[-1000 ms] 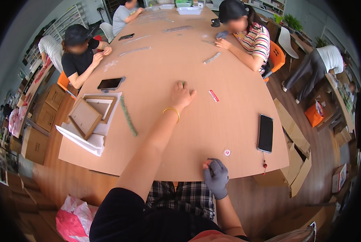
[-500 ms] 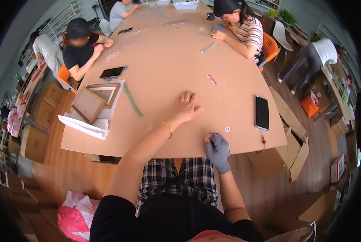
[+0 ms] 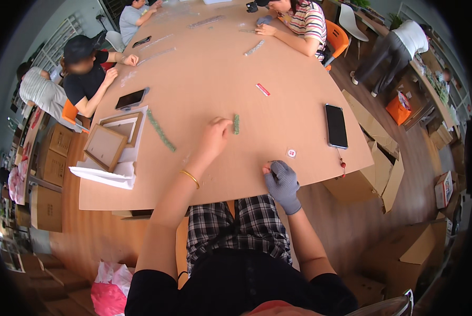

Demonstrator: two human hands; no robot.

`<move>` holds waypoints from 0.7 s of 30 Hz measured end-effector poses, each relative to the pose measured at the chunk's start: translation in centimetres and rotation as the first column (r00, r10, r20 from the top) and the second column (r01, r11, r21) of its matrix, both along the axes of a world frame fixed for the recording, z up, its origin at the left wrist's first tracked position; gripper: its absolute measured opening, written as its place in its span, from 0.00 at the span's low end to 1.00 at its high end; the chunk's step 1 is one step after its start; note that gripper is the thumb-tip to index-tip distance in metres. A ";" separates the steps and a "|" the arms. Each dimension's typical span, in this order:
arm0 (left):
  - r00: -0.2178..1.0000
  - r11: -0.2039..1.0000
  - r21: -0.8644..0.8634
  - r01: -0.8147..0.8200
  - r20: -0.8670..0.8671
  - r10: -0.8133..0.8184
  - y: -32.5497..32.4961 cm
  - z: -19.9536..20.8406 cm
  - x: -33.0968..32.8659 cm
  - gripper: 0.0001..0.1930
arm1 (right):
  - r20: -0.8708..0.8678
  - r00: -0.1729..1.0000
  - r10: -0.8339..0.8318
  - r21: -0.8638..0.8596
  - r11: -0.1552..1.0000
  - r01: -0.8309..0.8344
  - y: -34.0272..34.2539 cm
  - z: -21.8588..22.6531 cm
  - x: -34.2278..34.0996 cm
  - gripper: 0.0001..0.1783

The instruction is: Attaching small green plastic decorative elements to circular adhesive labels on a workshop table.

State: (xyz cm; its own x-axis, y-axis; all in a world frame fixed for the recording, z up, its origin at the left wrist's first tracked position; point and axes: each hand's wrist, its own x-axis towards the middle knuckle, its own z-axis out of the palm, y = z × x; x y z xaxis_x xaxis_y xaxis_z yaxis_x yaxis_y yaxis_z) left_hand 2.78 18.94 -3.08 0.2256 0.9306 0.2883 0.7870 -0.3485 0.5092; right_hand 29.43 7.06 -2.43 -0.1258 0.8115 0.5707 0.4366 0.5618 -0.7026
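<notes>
My bare left hand [image 3: 216, 135], with a gold bangle [image 3: 190, 179] at the wrist, hovers over or rests on the table with its fingers curled together. Just right of its fingertips lies a short green strip [image 3: 236, 124] of what look like small beads. Whether fingers and strip touch, I cannot tell. A longer green strip [image 3: 161, 131] lies further left. At the table's near edge my right hand [image 3: 282, 181], in a grey fingerless-looking glove, is closed; whatever it may hold is hidden. Close above it is a small white tag [image 3: 291, 153] with a red mark.
Picture frames [image 3: 105, 147] lie on white paper at the left, below a phone [image 3: 131, 99]. Another phone [image 3: 336, 126] with a red-beaded strap lies right. A red-and-white strip [image 3: 262, 89] is further back. People sit along both sides; cardboard boxes [image 3: 375, 158] stand beside the table.
My left hand has drawn back to the left with its fingers curling in, uncovering the short green strip. My right hand stays closed near the edge. The whole view has shifted slightly.
</notes>
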 end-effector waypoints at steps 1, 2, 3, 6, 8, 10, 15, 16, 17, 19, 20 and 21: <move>1.000 0.998 -0.053 0.029 0.000 -0.029 -0.8 0.9 1.2 0.24 | 0.008 1.000 -0.004 -0.011 1.000 0.004 0.0 0.0 0.2 0.02; 0.998 0.999 0.024 0.024 -0.064 -0.022 -1.2 1.1 1.9 0.25 | 0.010 1.000 0.006 -0.004 1.000 -0.006 0.0 0.1 0.1 0.02; 0.992 0.995 0.101 0.026 -0.126 -0.013 -1.5 1.0 2.6 0.26 | 0.014 1.000 0.012 0.002 1.000 -0.012 0.0 0.1 0.0 0.03; 0.968 1.000 0.024 -0.016 -0.250 0.021 -0.8 0.7 4.5 0.34 | 0.029 0.999 0.022 0.018 1.000 -0.022 0.1 0.4 -0.1 0.04; 0.954 0.996 -0.075 -0.050 -0.298 0.026 -0.1 0.7 5.5 0.38 | 0.044 0.999 0.024 0.021 0.999 -0.025 0.1 0.6 0.1 0.05; 0.940 0.990 -0.125 -0.066 -0.341 0.020 0.3 1.2 5.9 0.40 | 0.046 0.999 0.026 0.012 1.000 -0.026 -0.2 0.6 0.0 0.05; 0.919 0.984 -0.170 -0.049 -0.393 -0.022 1.2 1.4 5.9 0.38 | -0.084 0.996 0.035 -0.220 0.974 -0.053 1.2 0.7 -0.8 0.04; 0.916 0.987 -0.159 -0.035 -0.399 -0.032 1.4 1.2 5.6 0.38 | -0.135 0.989 0.056 -0.258 0.962 -0.090 2.3 1.0 -1.2 0.05; 0.922 0.987 -0.157 -0.044 -0.386 -0.021 1.4 0.9 5.4 0.37 | -0.107 0.993 0.056 -0.216 0.973 -0.079 3.4 1.5 -1.8 0.05; 0.934 0.986 -0.153 -0.065 -0.356 0.007 1.3 0.3 5.5 0.35 | -0.049 0.997 0.058 -0.132 0.989 -0.064 6.5 2.4 -2.8 0.07; 0.950 0.987 -0.146 -0.058 -0.311 0.010 1.2 0.5 6.0 0.35 | 0.051 0.999 -0.004 -0.091 0.996 0.009 8.6 1.8 -2.9 0.09; 0.965 0.989 -0.142 -0.049 -0.263 0.010 0.8 0.9 6.6 0.35 | 0.149 0.986 -0.072 -0.045 0.996 0.080 10.5 1.2 -2.9 0.11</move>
State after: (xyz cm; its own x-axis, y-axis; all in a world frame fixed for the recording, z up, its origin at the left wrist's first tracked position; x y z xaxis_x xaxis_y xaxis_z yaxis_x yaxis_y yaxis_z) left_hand 9.37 19.78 -2.17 0.2463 0.9656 0.0835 0.9082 -0.2600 0.3280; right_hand 26.58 17.59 -1.18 -0.1421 0.8494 0.5082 0.5772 0.4882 -0.6546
